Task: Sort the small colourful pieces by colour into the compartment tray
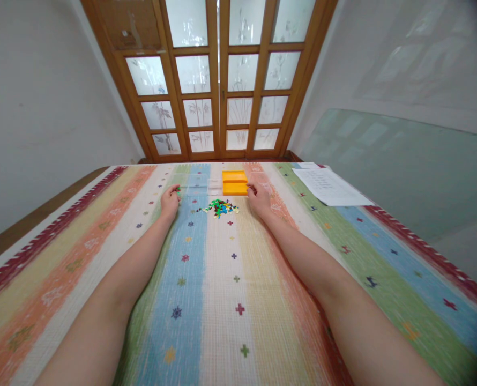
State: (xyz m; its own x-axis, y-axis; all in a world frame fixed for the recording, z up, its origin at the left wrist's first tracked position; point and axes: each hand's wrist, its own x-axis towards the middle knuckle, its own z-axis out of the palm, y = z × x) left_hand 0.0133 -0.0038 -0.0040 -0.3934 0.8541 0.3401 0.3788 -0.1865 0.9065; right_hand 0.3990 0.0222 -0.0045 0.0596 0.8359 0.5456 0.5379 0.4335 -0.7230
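Both my arms are stretched far out over the desk (pixel 423 300), which is covered by a striped cloth (pixel 206 300) with little crosses woven in. My left hand (pixel 170 201) lies curled at the far end, its fingertips drawn together on what looks like a tiny green piece (pixel 178 188). It is too small for me to make out its shape. My right hand (pixel 258 199) rests with its fingers touching the near right corner of the orange box (pixel 235 183); I cannot tell whether they grip the box or only lie against it. Between my hands, just on the near side of the box, sits the pile of small coloured pieces (pixel 221 207), green, blue, yellow, red and black, loosely scattered on the cloth. I judge these pieces to be hard, very light and easy to flick away, so each wants a fine pinch between thumb and forefinger, and the soft weave may keep them from rolling. The box looks stiff and light, best taken by its side walls. To the far right lies a sheet of paper (pixel 329 185), well apart from my hands, and beyond the desk stand wooden doors (pixel 218 80) with frosted panes.
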